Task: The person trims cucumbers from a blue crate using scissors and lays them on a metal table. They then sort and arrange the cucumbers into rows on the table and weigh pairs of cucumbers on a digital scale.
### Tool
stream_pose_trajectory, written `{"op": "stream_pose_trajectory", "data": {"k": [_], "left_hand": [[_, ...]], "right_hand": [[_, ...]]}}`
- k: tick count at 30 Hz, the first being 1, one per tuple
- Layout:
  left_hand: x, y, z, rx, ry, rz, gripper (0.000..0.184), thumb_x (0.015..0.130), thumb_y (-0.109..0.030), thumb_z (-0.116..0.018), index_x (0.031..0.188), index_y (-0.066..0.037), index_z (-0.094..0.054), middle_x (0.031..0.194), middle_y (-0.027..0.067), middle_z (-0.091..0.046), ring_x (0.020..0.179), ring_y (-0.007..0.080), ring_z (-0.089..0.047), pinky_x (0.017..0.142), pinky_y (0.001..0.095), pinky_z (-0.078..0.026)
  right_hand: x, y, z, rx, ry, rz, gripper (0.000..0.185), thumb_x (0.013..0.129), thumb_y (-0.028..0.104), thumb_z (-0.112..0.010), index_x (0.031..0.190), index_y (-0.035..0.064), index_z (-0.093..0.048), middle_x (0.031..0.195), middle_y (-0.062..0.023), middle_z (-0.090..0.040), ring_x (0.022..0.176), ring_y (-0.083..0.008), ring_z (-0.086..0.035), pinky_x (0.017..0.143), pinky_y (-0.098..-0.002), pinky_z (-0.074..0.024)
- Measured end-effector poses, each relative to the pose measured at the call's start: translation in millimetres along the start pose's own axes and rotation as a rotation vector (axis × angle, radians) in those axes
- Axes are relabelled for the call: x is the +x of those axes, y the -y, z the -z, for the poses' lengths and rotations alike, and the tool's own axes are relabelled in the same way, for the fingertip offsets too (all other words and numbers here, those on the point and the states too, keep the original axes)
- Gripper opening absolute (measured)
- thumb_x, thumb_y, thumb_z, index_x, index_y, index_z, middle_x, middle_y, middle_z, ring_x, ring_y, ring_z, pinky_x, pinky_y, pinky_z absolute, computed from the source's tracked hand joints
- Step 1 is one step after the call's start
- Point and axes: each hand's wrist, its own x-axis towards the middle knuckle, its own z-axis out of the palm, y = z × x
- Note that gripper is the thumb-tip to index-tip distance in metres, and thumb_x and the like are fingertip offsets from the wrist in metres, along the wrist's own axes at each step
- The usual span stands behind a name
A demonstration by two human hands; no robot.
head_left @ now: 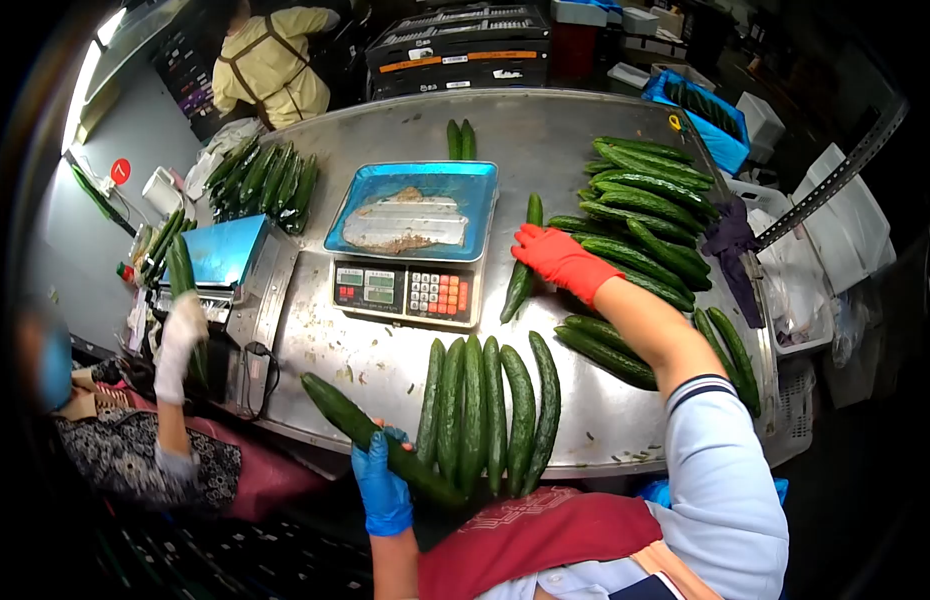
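In a blue glove, my left hand (383,480) is closed around a long cucumber (335,408) at the table's near edge; the cucumber slants up to the left. My right hand (557,257), gloved in red, lies over another cucumber (521,288) to the right of the scale, its fingers curled onto it. Several cucumbers stand side by side in a row (474,405) just in front of me. A larger pile of cucumbers (650,205) lies beyond my right hand, and a few more (607,350) lie under my forearm.
A digital scale (405,290) with a blue tray stands mid-table. At left, a co-worker's white-gloved hand (180,340) holds a cucumber beside another blue-topped machine (223,248). Bagged cucumbers (265,183) lie behind it. A purple cloth (732,245) hangs at the right edge. Black crates (460,50) stand behind.
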Motion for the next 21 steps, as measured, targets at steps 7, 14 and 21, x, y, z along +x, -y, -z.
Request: {"op": "stream_pose_trajectory", "data": {"k": [7, 14, 21], "left_hand": [[20, 2, -18, -0.082, 0.140, 0.110, 0.032, 0.092, -0.022, -0.061, 0.113, -0.001, -0.049, 0.083, 0.0096, -0.059, 0.071, 0.0168, -0.058, 0.067, 0.0292, -0.049], [52, 0, 22, 0.228, 0.246, 0.374, 0.031, 0.090, -0.027, -0.064, 0.107, -0.004, -0.054, 0.081, 0.0080, -0.061, 0.065, 0.0164, -0.060, 0.060, 0.0298, -0.051], [80, 18, 38, 0.723, 0.323, 0.516, 0.044, 0.088, -0.031, -0.065, 0.117, 0.000, -0.054, 0.092, 0.0066, -0.062, 0.077, 0.0144, -0.060, 0.064, 0.0299, -0.052]], "right_hand": [[-66, 50, 167, 0.264, -0.292, -0.075, 0.047, 0.067, 0.009, -0.068, 0.113, 0.0108, -0.058, 0.111, -0.0146, -0.059, 0.110, -0.0329, -0.055, 0.101, -0.0493, -0.0380], [-167, 119, 127, 1.446, 0.369, -0.912, 0.037, 0.075, 0.021, -0.071, 0.103, 0.0008, -0.059, 0.089, -0.0081, -0.066, 0.067, -0.0182, -0.064, 0.064, -0.0318, -0.0518], [-187, 188, 42, 1.406, 0.190, -1.040, 0.068, 0.074, 0.044, -0.074, 0.119, -0.0012, -0.051, 0.097, -0.0140, -0.064, 0.083, -0.0236, -0.063, 0.077, -0.0360, -0.0506]]}}
